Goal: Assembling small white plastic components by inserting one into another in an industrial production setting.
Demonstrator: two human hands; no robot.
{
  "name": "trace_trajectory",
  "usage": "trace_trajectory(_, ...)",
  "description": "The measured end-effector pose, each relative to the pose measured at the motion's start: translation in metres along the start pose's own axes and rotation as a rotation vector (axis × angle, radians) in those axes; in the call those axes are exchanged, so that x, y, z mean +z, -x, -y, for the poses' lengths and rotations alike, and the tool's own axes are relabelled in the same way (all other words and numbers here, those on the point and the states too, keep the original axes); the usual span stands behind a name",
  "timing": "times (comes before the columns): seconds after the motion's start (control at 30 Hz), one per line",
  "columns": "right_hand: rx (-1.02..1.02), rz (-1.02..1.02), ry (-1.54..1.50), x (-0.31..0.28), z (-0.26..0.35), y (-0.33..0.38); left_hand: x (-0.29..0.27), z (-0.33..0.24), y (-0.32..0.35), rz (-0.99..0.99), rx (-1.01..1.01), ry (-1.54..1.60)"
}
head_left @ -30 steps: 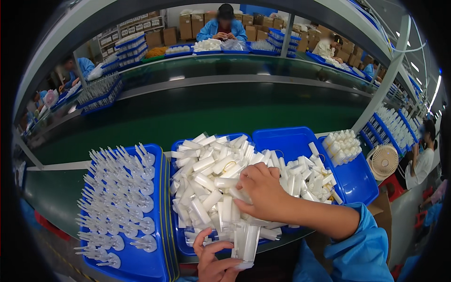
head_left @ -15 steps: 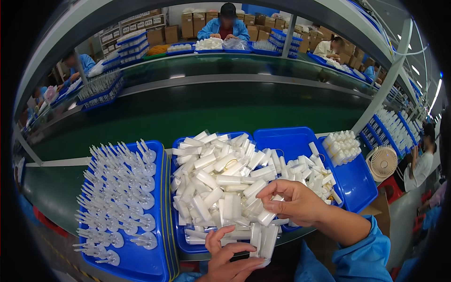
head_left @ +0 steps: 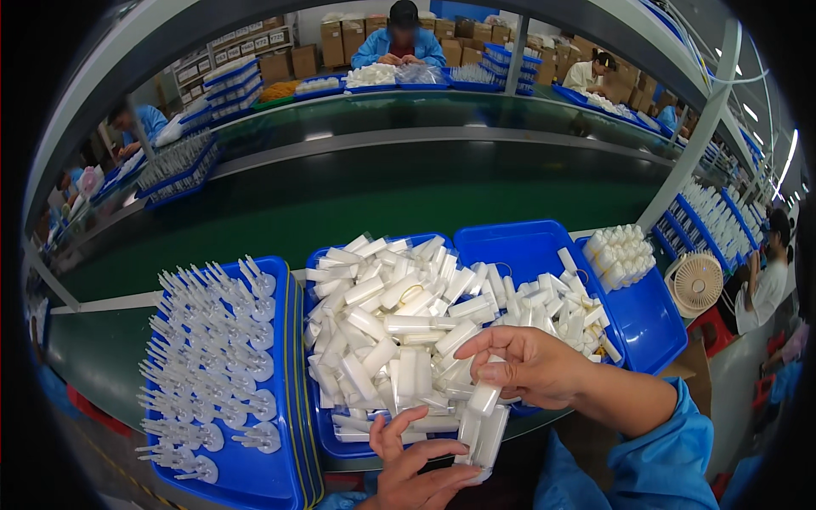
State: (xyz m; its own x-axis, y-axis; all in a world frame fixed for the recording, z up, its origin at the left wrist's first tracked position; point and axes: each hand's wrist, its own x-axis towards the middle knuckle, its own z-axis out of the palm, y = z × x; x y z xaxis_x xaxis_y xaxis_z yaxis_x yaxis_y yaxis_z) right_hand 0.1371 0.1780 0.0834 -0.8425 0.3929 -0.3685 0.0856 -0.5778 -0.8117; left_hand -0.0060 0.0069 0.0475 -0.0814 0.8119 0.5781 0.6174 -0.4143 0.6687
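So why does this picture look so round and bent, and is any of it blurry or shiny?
Head view: a fisheye lens bows the green conveyor belt and shelf edges, with black corners; overhead lights glare off the belt; the white plastic tubes and right hand look sharp, while the rim smears.

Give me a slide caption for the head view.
Right hand and left hand hold white tubes over a blue tray.

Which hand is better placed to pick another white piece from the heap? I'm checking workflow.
Probably the right hand: it hovers over the white pieces in the blue tray; the left hand holds a bundle.
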Motion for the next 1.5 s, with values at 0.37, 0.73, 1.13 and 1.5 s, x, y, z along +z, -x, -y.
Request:
trace_trajectory(0.37, -0.420, -0.091, 1.208, 0.010, 0.014, 0.020, 0.004, 0.003, -0.003, 0.054, 0.002, 0.001)
trace_trajectory(0.73, -0.339, 0.120, 1.361, 0.011, 0.029, 0.032, 0.013, -0.005, 0.002, 0.084, 0.176, -0.092)
trace_trajectory(1.13, -0.392, 0.165, 1.424, 0.003, 0.009, 0.036, 0.011, -0.011, 0.013, 0.105, 0.250, -0.151)
trace_trajectory(1.5, -0.316, 0.095, 1.327, 0.010, 0.016, 0.039, 0.015, -0.005, 0.007, 0.016, 0.262, -0.187)
